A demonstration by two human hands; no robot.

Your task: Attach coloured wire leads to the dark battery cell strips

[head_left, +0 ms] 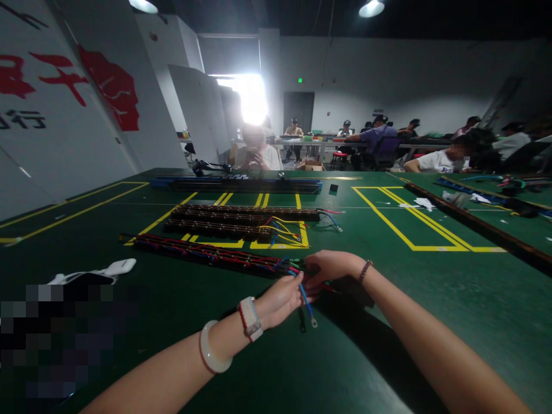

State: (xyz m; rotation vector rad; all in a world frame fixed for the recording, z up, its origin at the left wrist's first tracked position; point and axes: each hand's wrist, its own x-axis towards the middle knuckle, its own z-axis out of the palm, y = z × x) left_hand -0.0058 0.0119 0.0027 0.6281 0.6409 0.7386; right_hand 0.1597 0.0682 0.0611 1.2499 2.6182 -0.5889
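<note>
We are likely doing best by pinching gently, not straining the wires (pixel 307 302). The wired bar (pixel 207 253) is lying left of our grip, pointing toward the tabletop's (pixel 172 299) left edge; our left hand (pixel 280 300) is pinching its wires; our right hand (pixel 332 267) is bending over them, its hold unclear.

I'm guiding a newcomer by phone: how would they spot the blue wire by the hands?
On the green table, find the left hand, below the white bangle's arm end. Past its thumb, the blue wire slants toward the camera. Unlike the red wire nearby, it shows a metal ring.
</note>
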